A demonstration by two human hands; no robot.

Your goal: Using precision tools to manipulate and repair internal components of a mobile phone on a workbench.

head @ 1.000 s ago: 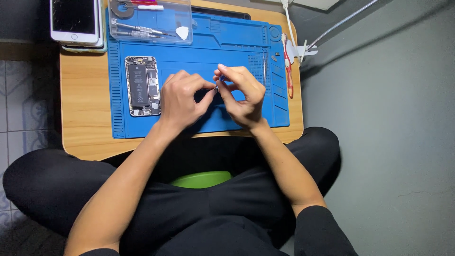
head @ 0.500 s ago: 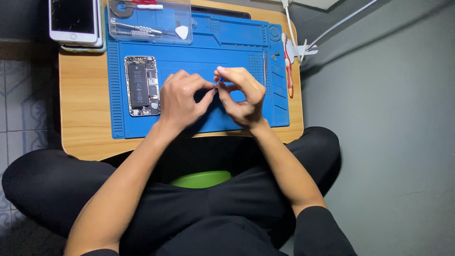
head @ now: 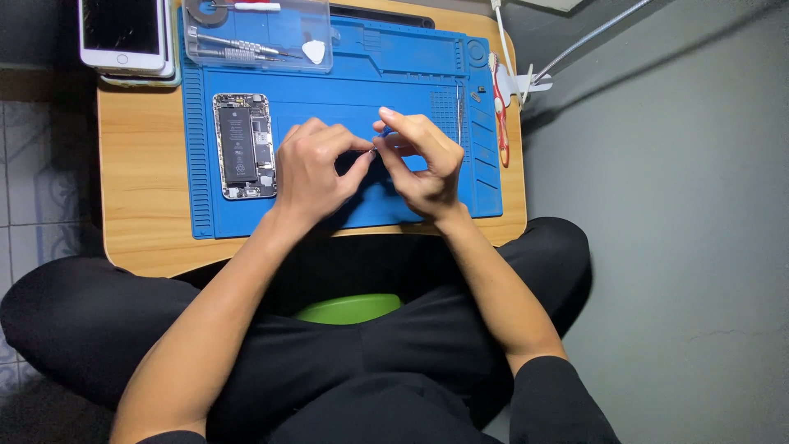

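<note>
Seen from above, your two hands meet over the middle of the blue work mat (head: pixel 345 78), which covers most of the small wooden tabletop (head: pixel 140 164) in front of your crossed legs. Your left hand (head: pixel 316 168) is curled, thumb and forefinger pressed together at the tips. Your right hand (head: pixel 419 160) faces it, fingers bent inward, pinching a small blue part (head: pixel 386 131) that shows only as a sliver between the fingertips; what it is cannot be told. The two hands touch at that point, just above the mat.

To the left of your left hand, near but apart from it, an opened phone body (head: pixel 244 145) lies flat on the mat, its dark battery and boards facing up. At the far left corner of the tabletop, a white phone (head: pixel 122 33) with a dark screen rests on top of another device. Just right of it, at the far edge of the mat, a clear plastic tray (head: pixel 256 34) holds slim metal tools and a white pick. Along the right edge of the tabletop lies a red-handled tool (head: pixel 500 123), with a white clamp (head: pixel 526 82) just beyond it on the far right corner. A green object (head: pixel 349 308) shows between your legs, under the near edge of the tabletop.
</note>
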